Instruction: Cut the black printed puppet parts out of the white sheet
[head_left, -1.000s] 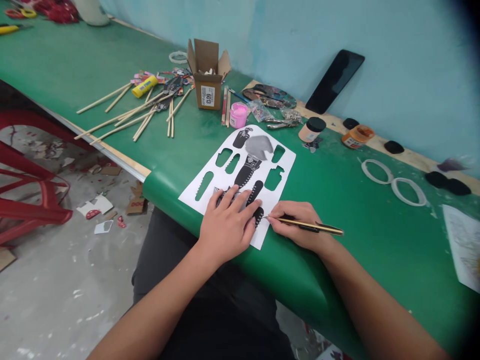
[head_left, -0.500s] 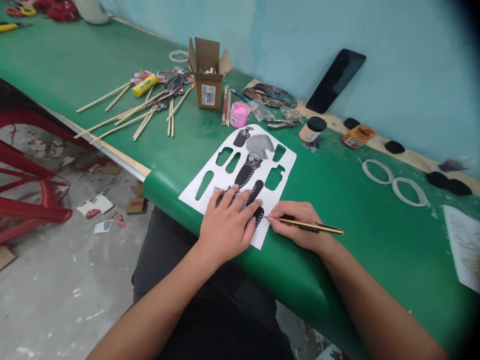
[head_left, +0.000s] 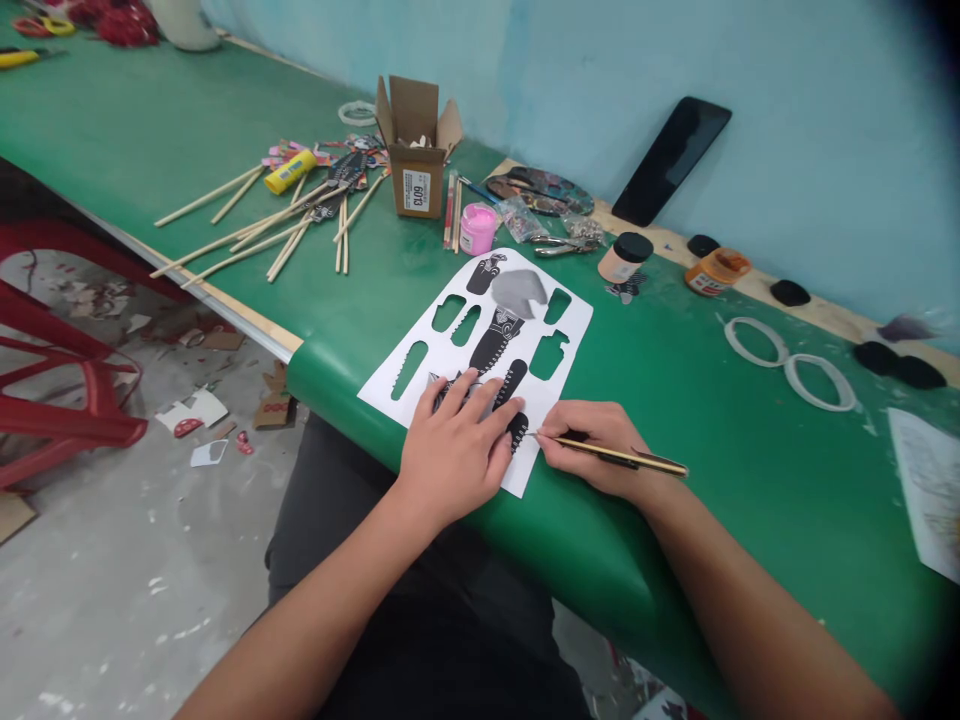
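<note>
A white paper sheet (head_left: 517, 480) lies on the green-covered table near its front edge. Several shapes are cut out of it, green showing through, and black printed figures with white patterns remain on it. My left hand (head_left: 457, 440) rests flat on the lower part of the sheet, fingers spread, covering some of the print. Pinched in my right hand (head_left: 592, 440) is a slim gold-and-black craft knife (head_left: 622, 455). Its thin tip touches or hovers just beside the black shape (head_left: 517, 432) at the sheet's lower right; contact is too small to tell.
Beyond the sheet stand a pink paint jar (head_left: 478, 230), a cardboard box (head_left: 417, 175) and a black-lidded jar (head_left: 625, 258). Sticks with paper figures and a yellow glue stick (head_left: 290, 172) lie left. An orange jar (head_left: 716, 270) and clear rings (head_left: 819, 384) are right. A dark phone (head_left: 672, 160) leans on the wall.
Almost nothing differs. Both hands, the sheet and the craft knife keep their places, with only a very slight shift of the view.
</note>
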